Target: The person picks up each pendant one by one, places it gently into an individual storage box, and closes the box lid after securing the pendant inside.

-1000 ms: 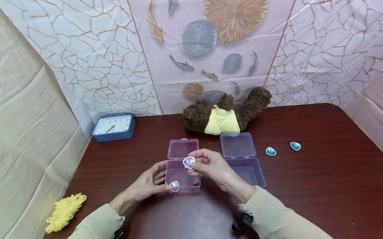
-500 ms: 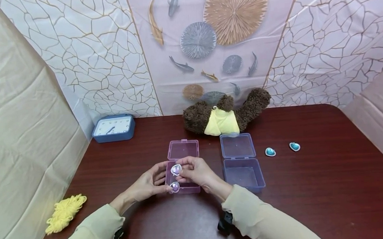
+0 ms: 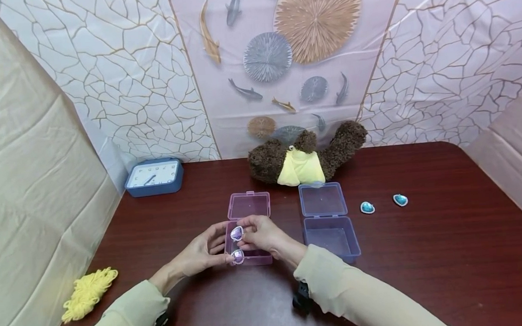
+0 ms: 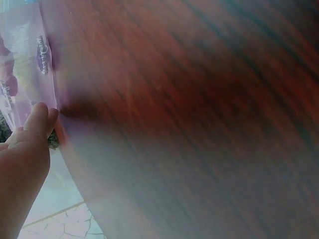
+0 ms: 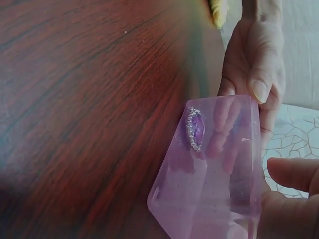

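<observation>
An open pink plastic box (image 3: 260, 259) stands on the table, its lid (image 3: 249, 205) folded back. My left hand (image 3: 200, 251) grips its left side, thumb by the front corner. Inside that corner lies a purple gem with a sparkling white rim (image 3: 237, 256), seen through the wall in the right wrist view. A second purple gem (image 3: 236, 234) is pinched between the thumb and fingers of my right hand (image 3: 265, 236), over the box's left part. In the left wrist view my left hand (image 4: 30, 154) touches the box (image 4: 30, 84).
An open blue plastic box (image 3: 333, 238) stands to the right. Farther right lie two turquoise gems (image 3: 367, 207), (image 3: 400, 200) with white rims. Behind are a brown plush toy (image 3: 267, 160) in yellow cloth and a blue clock (image 3: 154, 178). Yellow yarn (image 3: 88, 294) lies at the left edge.
My right hand has moved left and slightly down with its purple gem, from the box's right part to its left part. The left hand has stayed on the box.
</observation>
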A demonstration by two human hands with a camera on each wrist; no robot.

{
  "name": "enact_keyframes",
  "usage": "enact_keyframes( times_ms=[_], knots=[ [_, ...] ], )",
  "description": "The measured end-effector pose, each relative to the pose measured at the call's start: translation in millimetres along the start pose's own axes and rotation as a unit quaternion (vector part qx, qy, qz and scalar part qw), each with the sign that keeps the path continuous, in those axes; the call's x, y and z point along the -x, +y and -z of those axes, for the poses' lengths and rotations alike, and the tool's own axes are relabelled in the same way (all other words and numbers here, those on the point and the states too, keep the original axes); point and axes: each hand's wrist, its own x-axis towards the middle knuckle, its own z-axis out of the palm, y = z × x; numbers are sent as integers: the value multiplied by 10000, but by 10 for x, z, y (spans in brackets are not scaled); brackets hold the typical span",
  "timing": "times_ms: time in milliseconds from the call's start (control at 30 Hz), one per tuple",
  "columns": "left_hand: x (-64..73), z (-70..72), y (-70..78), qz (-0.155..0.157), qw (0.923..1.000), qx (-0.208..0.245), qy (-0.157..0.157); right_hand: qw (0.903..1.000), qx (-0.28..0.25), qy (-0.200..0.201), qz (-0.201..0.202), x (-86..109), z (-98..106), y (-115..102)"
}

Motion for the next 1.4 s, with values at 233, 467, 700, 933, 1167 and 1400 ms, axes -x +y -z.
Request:
enact_keyframes(
  times_ms=[233,467,700,933,1167,1400],
  knots=[
    [3,-6,-8,-72,10000,-36,-53,9998,181,74,-94,-53,-59,14],
    [5,-6,-14,-223,9996,87,-155,9997,223,88,-39,-114,-116,81],
    [9,-23,-14,-220,9996,99,-127,9982,568,106,184,-200,-101,212],
    [6,-10,-7,-254,9996,46,-114,9947,986,249,180,-127,-124,115],
    [3,-11,-8,-217,9997,38,-95,9935,1081,110,338,-91,-100,102],
    [5,-13,-4,-158,9998,33,-89,9933,1074,-72,425,-44,-79,91]
  ],
)
